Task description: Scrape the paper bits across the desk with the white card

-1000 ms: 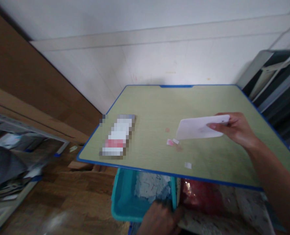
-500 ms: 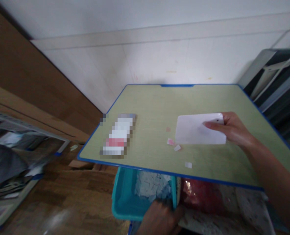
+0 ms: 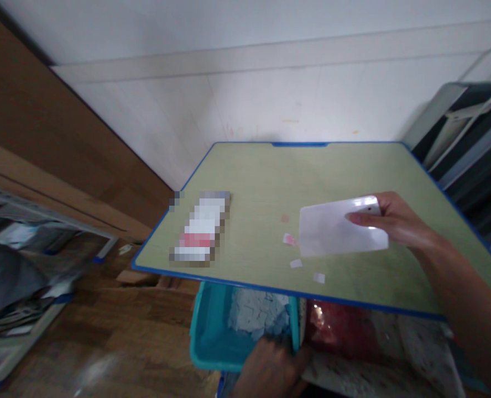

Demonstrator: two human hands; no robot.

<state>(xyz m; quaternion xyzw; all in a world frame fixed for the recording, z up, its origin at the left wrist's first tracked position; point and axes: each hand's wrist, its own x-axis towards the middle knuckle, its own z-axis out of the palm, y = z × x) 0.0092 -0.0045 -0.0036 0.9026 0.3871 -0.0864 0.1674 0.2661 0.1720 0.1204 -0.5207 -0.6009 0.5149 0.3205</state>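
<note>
My right hand (image 3: 395, 215) pinches a white flat plastic card (image 3: 332, 229) by its right end, thumb on top, near a small hole. The card is tilted over the right half of the table (image 3: 254, 182). Small paper pieces lie to its left and below: a pinkish one (image 3: 289, 239) and two whitish ones (image 3: 296, 263) (image 3: 319, 278). Below the table's front edge, my left hand (image 3: 272, 367) is closed at the near right rim of a turquoise basin (image 3: 216, 354); its fingertips are hidden. White paper scraps (image 3: 256, 312) lie in the basin.
A pixelated, blurred-out rectangle (image 3: 202, 226) lies on the table's left side. Beneath the front edge is a shiny red package (image 3: 337, 326). A white wall (image 3: 249, 105) stands behind, a brown wooden panel (image 3: 83, 127) at left, and folded frames (image 3: 469, 132) lean at right.
My right hand has lowered the card slightly, moved it a little right and tilted it. One whitish paper piece has shifted toward the front edge. My left hand stays in place.
</note>
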